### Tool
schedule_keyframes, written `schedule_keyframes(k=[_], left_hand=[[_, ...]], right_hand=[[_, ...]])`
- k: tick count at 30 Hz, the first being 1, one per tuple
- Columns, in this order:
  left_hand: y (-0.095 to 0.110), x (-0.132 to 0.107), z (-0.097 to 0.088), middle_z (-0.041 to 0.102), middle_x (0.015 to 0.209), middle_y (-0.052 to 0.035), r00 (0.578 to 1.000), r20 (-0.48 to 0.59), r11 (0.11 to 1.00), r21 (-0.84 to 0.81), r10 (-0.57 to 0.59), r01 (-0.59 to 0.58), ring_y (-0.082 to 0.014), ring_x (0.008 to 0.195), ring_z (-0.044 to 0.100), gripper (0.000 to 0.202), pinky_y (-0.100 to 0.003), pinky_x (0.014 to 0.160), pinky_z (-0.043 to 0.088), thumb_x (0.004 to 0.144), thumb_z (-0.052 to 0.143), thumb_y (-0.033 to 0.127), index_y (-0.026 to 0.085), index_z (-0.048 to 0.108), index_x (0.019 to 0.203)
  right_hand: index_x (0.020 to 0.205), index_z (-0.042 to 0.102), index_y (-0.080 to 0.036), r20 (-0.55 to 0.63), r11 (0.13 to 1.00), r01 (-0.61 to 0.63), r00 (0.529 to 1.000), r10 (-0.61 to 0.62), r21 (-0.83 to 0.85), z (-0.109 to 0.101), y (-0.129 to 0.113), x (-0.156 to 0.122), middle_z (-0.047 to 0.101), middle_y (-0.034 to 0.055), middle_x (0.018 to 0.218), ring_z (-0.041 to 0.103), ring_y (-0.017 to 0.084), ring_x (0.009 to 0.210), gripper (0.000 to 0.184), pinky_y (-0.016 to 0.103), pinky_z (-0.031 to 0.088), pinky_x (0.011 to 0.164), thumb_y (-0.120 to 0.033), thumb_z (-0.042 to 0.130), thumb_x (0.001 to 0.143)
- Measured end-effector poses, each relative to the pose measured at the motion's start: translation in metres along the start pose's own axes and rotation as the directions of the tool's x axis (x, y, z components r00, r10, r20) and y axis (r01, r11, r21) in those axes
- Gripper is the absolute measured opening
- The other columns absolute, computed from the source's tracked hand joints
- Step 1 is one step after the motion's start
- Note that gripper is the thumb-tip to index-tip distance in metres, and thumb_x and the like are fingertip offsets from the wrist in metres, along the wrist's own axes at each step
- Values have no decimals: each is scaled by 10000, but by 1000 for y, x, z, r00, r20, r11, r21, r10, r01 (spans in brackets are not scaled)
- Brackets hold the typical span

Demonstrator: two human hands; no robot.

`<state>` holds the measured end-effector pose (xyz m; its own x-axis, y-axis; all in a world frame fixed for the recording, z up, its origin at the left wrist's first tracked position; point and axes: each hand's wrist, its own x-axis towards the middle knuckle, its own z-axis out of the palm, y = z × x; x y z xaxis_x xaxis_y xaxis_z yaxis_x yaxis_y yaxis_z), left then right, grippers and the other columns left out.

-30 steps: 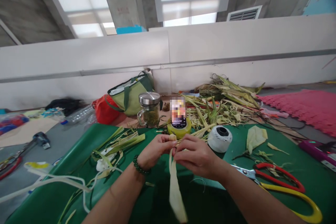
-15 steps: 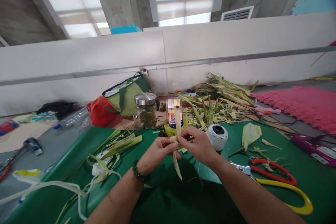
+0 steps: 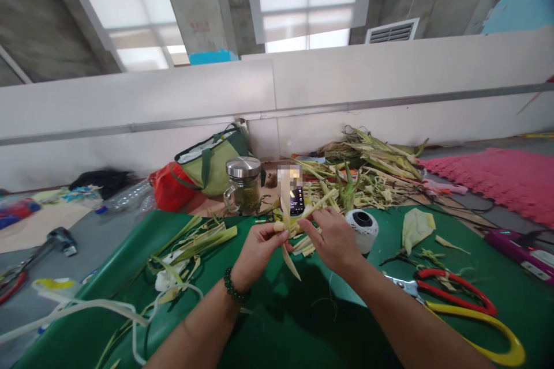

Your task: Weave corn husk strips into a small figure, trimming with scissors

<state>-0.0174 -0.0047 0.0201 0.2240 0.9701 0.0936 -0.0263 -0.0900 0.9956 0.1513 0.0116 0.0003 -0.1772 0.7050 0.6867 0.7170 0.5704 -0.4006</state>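
Pale corn husk strips (image 3: 290,262) cross between my two hands above the green mat. My left hand (image 3: 265,248) pinches them at the crossing, thumb on top; one strip stands up and its tapered tail hangs below. My right hand (image 3: 333,240) is closed at the right of the crossing, thumb and forefinger on a strip that slants up to the right. Its fingertips are partly hidden. Behind the husk a lit phone (image 3: 297,200) leans on a yellow round thing (image 3: 277,213). A white spool of thread (image 3: 362,228) stands just beyond my right hand.
Red-and-yellow-handled scissors (image 3: 454,300) lie on the green mat (image 3: 303,328) at right. A lidded glass mug (image 3: 244,187) stands behind my left hand. Husk piles (image 3: 372,155) lie at the back, more husk pieces (image 3: 203,242) at left beside a white cord (image 3: 108,307).
My right hand has shifted slightly right, away from the crossing, and a strip now shows slanting up to the right. The left hand keeps its pinch. The phone's screen picture differs.
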Motion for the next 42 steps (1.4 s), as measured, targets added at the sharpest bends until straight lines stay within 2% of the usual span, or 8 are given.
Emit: schedule_keyframes(k=[4,7,10,15,20,29,38,42], left_hand=[[0,-1,-1,619,521,-32,999,52,999,45,-7,5,-140,551,522,323,-251,601,421,654,709,419,134,666,508],[-2,0,-2,613,506,-24,997,75,999,31,-20,17,-134,540,515,308,-243,592,404,665,695,399,136,656,510],[-5,1,-2,618,533,-14,995,98,999,-11,-34,35,-134,555,521,255,-242,606,402,641,710,364,132,671,544],[-8,1,-5,610,486,-12,994,81,994,-69,-76,82,-121,504,509,235,-248,610,405,621,718,361,127,699,604],[-7,2,-6,621,485,-33,996,65,993,-90,-68,74,-115,496,496,280,-235,574,391,608,719,390,127,668,529],[-4,0,-5,640,496,-29,999,39,995,101,-20,16,-128,507,525,234,-224,541,397,648,699,350,121,696,601],[-3,-4,0,640,518,-5,994,98,990,134,-53,39,-113,458,554,170,-204,500,406,658,655,254,115,724,727],[-3,-5,2,607,466,0,1000,-6,984,180,21,-20,-114,441,538,145,-197,465,390,655,636,243,113,690,620]], right_hand=[[781,603,-182,-106,953,-105,985,140,283,0,1,-1,623,29,722,571,154,618,222,251,444,518,-369,537,881],[840,626,-195,-254,939,148,965,-69,309,-10,-10,-5,639,78,871,606,184,783,115,288,493,648,-257,538,882],[939,638,-198,-109,803,357,931,-349,478,-16,-19,-9,660,73,859,619,174,780,204,292,501,684,-214,435,924],[791,650,-183,99,868,26,991,-86,495,-13,-15,-3,638,7,676,577,126,597,162,220,446,544,-251,529,875],[591,571,-176,217,880,-160,974,67,446,-10,-10,-1,516,-29,543,470,100,497,207,199,348,443,-222,566,793],[598,589,-176,188,915,-42,982,-38,402,-8,-9,-2,532,-19,566,466,99,516,192,211,341,475,-189,555,788],[689,661,-175,231,845,-149,972,31,514,-6,-3,0,615,-1,636,542,114,581,151,211,399,523,-268,610,797],[699,644,-179,191,873,-125,981,37,471,-4,-4,-2,607,-5,633,531,109,558,122,205,390,497,-253,625,794]])
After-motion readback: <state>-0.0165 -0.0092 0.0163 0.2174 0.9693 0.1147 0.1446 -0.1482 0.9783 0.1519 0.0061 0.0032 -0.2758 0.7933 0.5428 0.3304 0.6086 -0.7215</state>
